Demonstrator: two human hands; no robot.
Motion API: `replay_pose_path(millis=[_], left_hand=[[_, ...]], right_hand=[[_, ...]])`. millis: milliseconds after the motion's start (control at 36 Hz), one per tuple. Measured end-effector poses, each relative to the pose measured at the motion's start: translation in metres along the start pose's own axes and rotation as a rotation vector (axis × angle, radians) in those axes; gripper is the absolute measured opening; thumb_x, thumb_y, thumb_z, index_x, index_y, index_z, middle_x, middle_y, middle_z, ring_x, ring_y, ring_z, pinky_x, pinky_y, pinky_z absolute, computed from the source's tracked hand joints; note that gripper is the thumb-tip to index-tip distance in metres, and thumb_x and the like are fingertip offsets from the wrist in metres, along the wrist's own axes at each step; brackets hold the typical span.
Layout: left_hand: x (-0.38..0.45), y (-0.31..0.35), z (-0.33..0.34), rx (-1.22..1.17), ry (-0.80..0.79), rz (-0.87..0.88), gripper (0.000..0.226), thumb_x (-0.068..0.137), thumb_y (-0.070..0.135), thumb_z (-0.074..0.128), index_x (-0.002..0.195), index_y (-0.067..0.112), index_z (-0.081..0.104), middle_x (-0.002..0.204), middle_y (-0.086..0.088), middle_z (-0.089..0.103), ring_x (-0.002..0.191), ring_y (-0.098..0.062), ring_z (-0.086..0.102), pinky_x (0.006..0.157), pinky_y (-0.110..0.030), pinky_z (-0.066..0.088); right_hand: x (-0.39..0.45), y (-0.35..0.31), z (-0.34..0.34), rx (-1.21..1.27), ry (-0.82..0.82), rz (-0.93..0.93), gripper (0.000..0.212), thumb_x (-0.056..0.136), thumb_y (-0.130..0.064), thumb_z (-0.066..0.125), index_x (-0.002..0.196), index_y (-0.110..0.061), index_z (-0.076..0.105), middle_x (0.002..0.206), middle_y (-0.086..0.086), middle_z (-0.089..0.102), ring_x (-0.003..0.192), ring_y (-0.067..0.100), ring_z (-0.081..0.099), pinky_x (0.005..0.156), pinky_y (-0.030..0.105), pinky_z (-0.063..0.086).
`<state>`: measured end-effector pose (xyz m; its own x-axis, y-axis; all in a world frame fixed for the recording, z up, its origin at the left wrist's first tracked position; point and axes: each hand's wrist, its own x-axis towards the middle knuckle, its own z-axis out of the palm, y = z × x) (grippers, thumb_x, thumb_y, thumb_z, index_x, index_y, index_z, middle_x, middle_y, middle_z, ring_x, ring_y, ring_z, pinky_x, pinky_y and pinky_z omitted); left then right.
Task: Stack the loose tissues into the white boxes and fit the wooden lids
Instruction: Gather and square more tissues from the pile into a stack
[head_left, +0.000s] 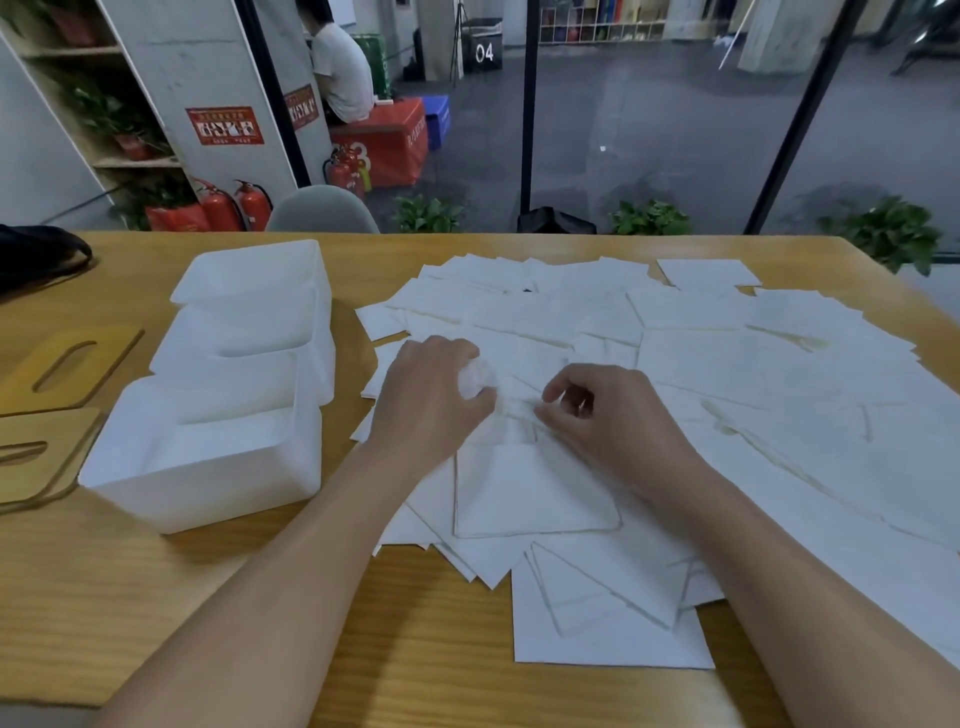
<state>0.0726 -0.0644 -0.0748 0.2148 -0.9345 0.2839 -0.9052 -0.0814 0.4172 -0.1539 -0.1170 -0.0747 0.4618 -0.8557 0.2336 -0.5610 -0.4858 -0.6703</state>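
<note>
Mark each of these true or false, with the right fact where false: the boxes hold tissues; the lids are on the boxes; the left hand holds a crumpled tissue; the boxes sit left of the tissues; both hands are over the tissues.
1. The boxes hold tissues. False: all three look empty.
2. The lids are on the boxes. False: they lie flat on the table, left of the boxes.
3. The left hand holds a crumpled tissue. True.
4. The boxes sit left of the tissues. True.
5. Both hands are over the tissues. True: the right hand pinches at a sheet beside the left.
</note>
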Motion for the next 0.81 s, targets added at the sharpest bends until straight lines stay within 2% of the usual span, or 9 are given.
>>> replay_pose_path(millis=[111,167,278,389,444,528,583,694,806], left_hand=[[-0.007,-0.015,0.0,-0.015,0.03,0.003,0.023,0.098,0.042,0.071,0.113,0.026,0.069,0.099,0.01,0.068,0.097,-0.02,0.061,0.072,-0.034,0.041],[-0.007,-0.017,-0.003,-0.001,0.039,0.019,0.011,0.101,0.036,0.068,0.104,0.025,0.069,0.087,0.012,0.067,0.089,-0.018,0.062,0.068,-0.033,0.041],[-0.011,-0.022,-0.004,-0.03,0.113,0.04,0.014,0.106,0.027,0.064,0.1,0.023,0.077,0.093,0.009,0.076,0.093,-0.014,0.066,0.079,-0.04,0.056],[-0.019,-0.013,-0.007,-0.22,0.245,0.102,0.01,0.104,0.028,0.074,0.108,0.026,0.083,0.11,0.019,0.077,0.112,-0.004,0.059,0.094,-0.021,0.047],[-0.027,-0.003,-0.007,-0.323,0.24,0.167,0.006,0.104,0.028,0.076,0.105,0.028,0.082,0.105,0.021,0.076,0.109,-0.007,0.063,0.091,-0.017,0.046],[-0.04,0.015,-0.004,-0.413,0.17,0.289,0.006,0.104,0.024,0.077,0.102,0.028,0.081,0.101,0.019,0.075,0.103,-0.014,0.068,0.083,-0.018,0.046],[-0.048,0.025,0.001,-0.434,0.098,0.368,0.006,0.104,0.023,0.077,0.103,0.028,0.08,0.104,0.021,0.076,0.104,-0.013,0.069,0.084,-0.017,0.046],[-0.052,0.027,0.007,-0.481,-0.021,0.432,0.011,0.103,0.026,0.078,0.113,0.029,0.083,0.113,0.023,0.077,0.115,-0.013,0.07,0.096,-0.031,0.056],[-0.05,0.016,0.003,-0.519,-0.155,0.44,0.016,0.099,0.021,0.083,0.113,0.029,0.084,0.118,0.023,0.078,0.124,-0.017,0.068,0.103,-0.041,0.055]], right_hand=[[-0.014,0.009,0.001,-0.013,-0.044,-0.029,0.007,0.095,-0.036,0.08,0.091,-0.037,0.075,0.08,-0.018,0.071,0.075,0.006,0.066,0.064,0.021,0.051],[-0.017,0.01,0.0,-0.007,-0.05,-0.036,0.005,0.095,-0.036,0.08,0.093,-0.037,0.075,0.083,-0.02,0.071,0.076,0.007,0.066,0.064,0.019,0.05],[-0.018,0.006,-0.002,0.007,-0.021,-0.055,0.005,0.097,-0.034,0.08,0.095,-0.036,0.076,0.087,-0.021,0.07,0.076,0.009,0.065,0.065,0.021,0.051],[-0.019,0.003,-0.006,0.133,0.06,-0.035,0.004,0.097,-0.034,0.081,0.098,-0.035,0.077,0.083,-0.016,0.071,0.069,0.009,0.062,0.064,0.017,0.047],[-0.019,0.001,-0.009,0.265,0.081,-0.009,0.009,0.099,-0.043,0.078,0.106,-0.036,0.077,0.086,-0.012,0.076,0.068,0.009,0.064,0.063,0.016,0.047],[-0.019,-0.001,-0.012,0.476,0.048,0.073,0.034,0.101,-0.06,0.068,0.125,-0.036,0.07,0.093,-0.003,0.082,0.069,0.016,0.071,0.058,0.026,0.053],[-0.019,0.0,-0.013,0.521,0.027,0.123,0.041,0.1,-0.066,0.065,0.131,-0.038,0.067,0.086,0.002,0.081,0.065,0.018,0.071,0.056,0.024,0.051],[-0.019,0.006,-0.013,0.535,0.013,0.147,0.028,0.102,-0.039,0.075,0.129,-0.035,0.068,0.085,0.003,0.08,0.063,0.017,0.074,0.055,0.023,0.051],[-0.019,0.011,-0.015,0.528,-0.004,0.178,0.032,0.098,-0.023,0.076,0.126,-0.037,0.07,0.088,0.003,0.079,0.066,0.015,0.068,0.062,0.029,0.055]])
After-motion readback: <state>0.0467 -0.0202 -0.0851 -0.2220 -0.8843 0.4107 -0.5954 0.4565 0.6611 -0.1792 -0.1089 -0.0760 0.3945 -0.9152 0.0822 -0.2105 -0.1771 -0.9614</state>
